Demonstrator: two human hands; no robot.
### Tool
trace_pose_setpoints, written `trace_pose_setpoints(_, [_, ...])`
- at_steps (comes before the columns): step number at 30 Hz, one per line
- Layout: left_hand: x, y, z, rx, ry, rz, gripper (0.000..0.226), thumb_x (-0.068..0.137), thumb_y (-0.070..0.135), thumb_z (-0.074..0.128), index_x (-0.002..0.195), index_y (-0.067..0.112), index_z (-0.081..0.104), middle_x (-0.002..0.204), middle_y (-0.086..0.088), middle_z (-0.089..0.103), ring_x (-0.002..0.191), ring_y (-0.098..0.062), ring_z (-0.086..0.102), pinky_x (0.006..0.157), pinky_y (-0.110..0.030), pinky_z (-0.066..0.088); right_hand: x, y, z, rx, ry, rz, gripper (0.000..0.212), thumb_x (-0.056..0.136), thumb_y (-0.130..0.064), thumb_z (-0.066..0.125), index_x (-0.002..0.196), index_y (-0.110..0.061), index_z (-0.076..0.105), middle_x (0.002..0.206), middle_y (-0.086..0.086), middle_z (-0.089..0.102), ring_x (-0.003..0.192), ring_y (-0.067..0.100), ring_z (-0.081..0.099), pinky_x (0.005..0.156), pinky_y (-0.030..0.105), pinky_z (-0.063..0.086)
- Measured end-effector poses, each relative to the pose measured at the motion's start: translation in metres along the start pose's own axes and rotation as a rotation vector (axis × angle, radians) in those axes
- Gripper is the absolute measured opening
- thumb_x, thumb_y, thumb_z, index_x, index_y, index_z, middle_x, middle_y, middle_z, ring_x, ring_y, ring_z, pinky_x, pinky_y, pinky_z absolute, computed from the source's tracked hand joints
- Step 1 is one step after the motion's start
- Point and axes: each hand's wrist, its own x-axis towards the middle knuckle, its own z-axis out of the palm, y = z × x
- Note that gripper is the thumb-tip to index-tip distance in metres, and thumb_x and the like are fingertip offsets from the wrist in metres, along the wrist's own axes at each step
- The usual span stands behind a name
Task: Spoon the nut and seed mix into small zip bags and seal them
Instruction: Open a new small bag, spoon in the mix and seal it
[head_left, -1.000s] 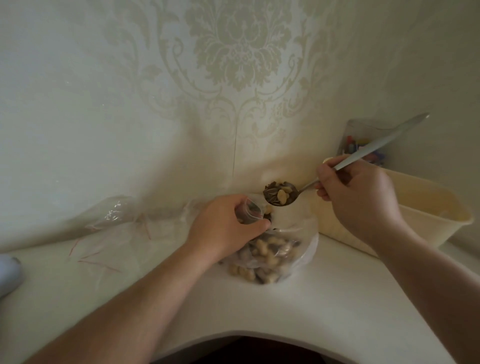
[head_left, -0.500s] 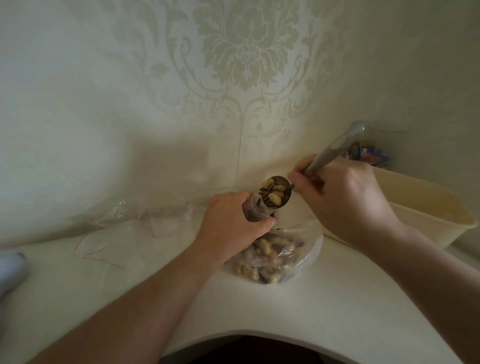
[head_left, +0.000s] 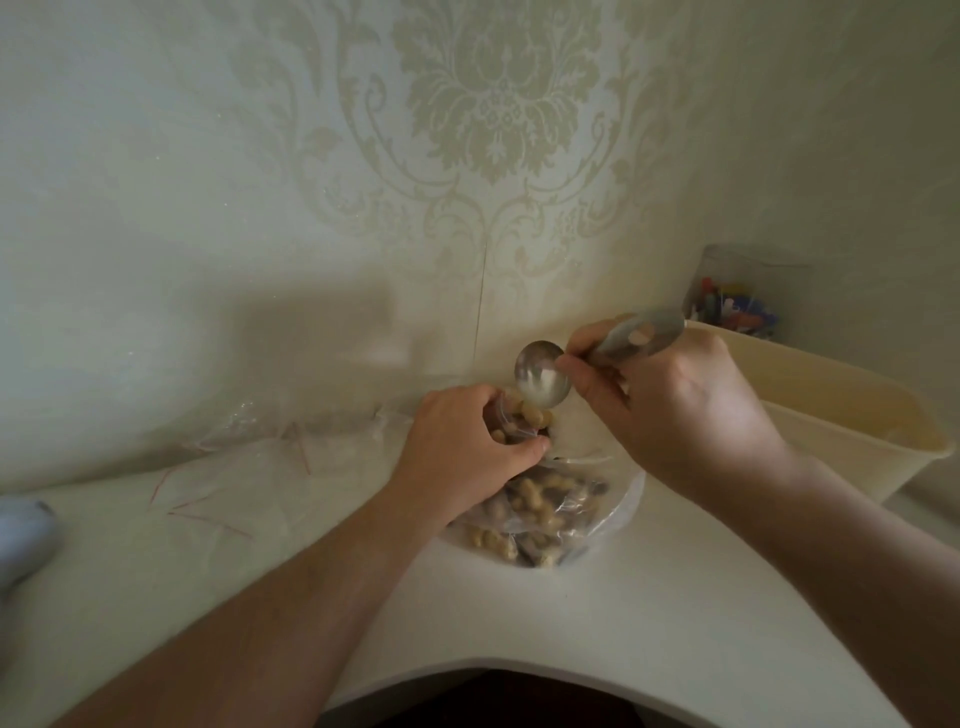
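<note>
Nearest to us, close to the curved front edge of the counter (head_left: 649, 613), lies the big clear bag of nut and seed mix (head_left: 540, 514), slumped flat with its opening turned toward the wall. Just behind it our left hand (head_left: 462, 447) holds the small zip bag (head_left: 511, 423) upright, fingers and thumb curled round its neck so the mouth stays open; nuts already show at the top. Our right hand (head_left: 670, 410) pinches the spoon (head_left: 543, 382) low on its handle, which runs back and to the right. The bowl is tipped over the mouth of the small bag and looks empty.

We judge the next scoop depends on this: the big bag lies below and nearer than the spoon, so the right hand must come toward us, past the left hand. At the right back edge stands a cream tub (head_left: 841, 410).
</note>
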Motion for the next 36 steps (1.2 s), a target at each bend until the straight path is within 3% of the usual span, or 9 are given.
trace_pose_setpoints(8, [-0.002,0.001,-0.005,-0.093,-0.036,-0.076,0.028,0.074,0.050,0.087,0.086,0.031,0.070,0.076,0.013,0.069,0.075,0.009,0.060,0.060,-0.012,0.044,-0.005,-0.002,0.002,0.021,0.115,-0.002,0.014,0.103,-0.015,0.067,0.093,-0.007,0.074,0.073,0.003,0.065,0.064,0.021,0.062,0.059,0.039,0.053])
trace_pose_setpoints(13, [0.007,-0.005,-0.015,-0.322,0.019,-0.168,0.039,0.070,0.051,0.091,0.101,0.033,0.076,0.086,0.016,0.075,0.080,0.000,0.070,0.077,-0.022,0.057,-0.014,0.009,0.003,0.079,0.194,0.174,0.015,0.098,-0.015,0.070,0.092,-0.004,0.078,0.087,-0.005,0.073,0.075,0.014,0.069,0.072,0.016,0.048])
trace_pose_setpoints(20, [0.009,-0.012,-0.014,-0.382,0.081,-0.163,0.050,0.071,0.038,0.096,0.115,0.028,0.075,0.090,0.012,0.077,0.080,0.001,0.073,0.088,-0.034,0.063,-0.028,0.012,0.020,0.091,0.083,0.228,0.008,0.097,-0.012,0.071,0.091,-0.010,0.076,0.076,-0.001,0.072,0.062,0.013,0.063,0.065,0.021,0.048])
trace_pose_setpoints(24, [0.009,-0.013,-0.014,-0.290,0.057,-0.123,0.058,0.072,0.039,0.095,0.125,0.028,0.072,0.093,0.012,0.076,0.081,0.003,0.071,0.085,-0.024,0.060,-0.030,0.018,0.029,0.083,0.066,0.200,0.005,0.096,-0.010,0.073,0.092,-0.010,0.077,0.078,0.000,0.071,0.061,0.012,0.061,0.064,0.010,0.045])
trace_pose_setpoints(26, [0.009,-0.013,-0.013,-0.236,0.046,-0.108,0.060,0.075,0.038,0.094,0.129,0.027,0.071,0.094,0.013,0.074,0.081,0.009,0.067,0.074,-0.006,0.051,-0.032,0.019,0.036,0.124,0.093,0.186,0.003,0.095,-0.011,0.075,0.095,-0.010,0.078,0.079,0.004,0.072,0.064,0.019,0.066,0.065,0.022,0.055])
trace_pose_setpoints(28, [0.010,-0.011,-0.014,-0.234,0.056,-0.113,0.059,0.076,0.036,0.093,0.130,0.026,0.070,0.093,0.014,0.073,0.080,0.012,0.065,0.069,-0.002,0.045,-0.033,0.020,0.042,0.217,0.107,0.212,0.006,0.094,-0.011,0.076,0.100,-0.011,0.079,0.084,0.005,0.074,0.071,0.022,0.070,0.063,0.040,0.060])
trace_pose_setpoints(32, [0.009,-0.012,-0.013,-0.220,0.041,-0.130,0.061,0.076,0.042,0.092,0.132,0.030,0.068,0.092,0.016,0.072,0.083,0.015,0.063,0.069,-0.003,0.046,-0.032,0.021,0.055,0.219,0.037,0.142,0.008,0.094,-0.005,0.075,0.101,-0.009,0.078,0.079,0.008,0.071,0.067,0.028,0.066,0.057,0.047,0.056])
trace_pose_setpoints(35, [0.008,-0.014,-0.011,-0.214,0.046,-0.142,0.064,0.074,0.047,0.091,0.132,0.033,0.069,0.093,0.017,0.073,0.085,0.011,0.065,0.076,-0.009,0.048,-0.034,0.015,0.060,0.141,-0.038,0.128,0.013,0.097,-0.012,0.073,0.084,-0.013,0.074,0.065,-0.002,0.062,0.055,0.014,0.057,0.051,0.037,0.053])
trace_pose_setpoints(36, [0.009,-0.015,-0.011,-0.213,0.046,-0.146,0.065,0.073,0.048,0.091,0.132,0.034,0.069,0.094,0.018,0.073,0.086,0.010,0.066,0.078,-0.010,0.048,-0.034,0.013,0.060,0.133,-0.045,0.163,0.028,0.096,-0.015,0.074,0.070,-0.021,0.066,0.058,-0.012,0.055,0.049,0.008,0.053,0.050,0.020,0.049])
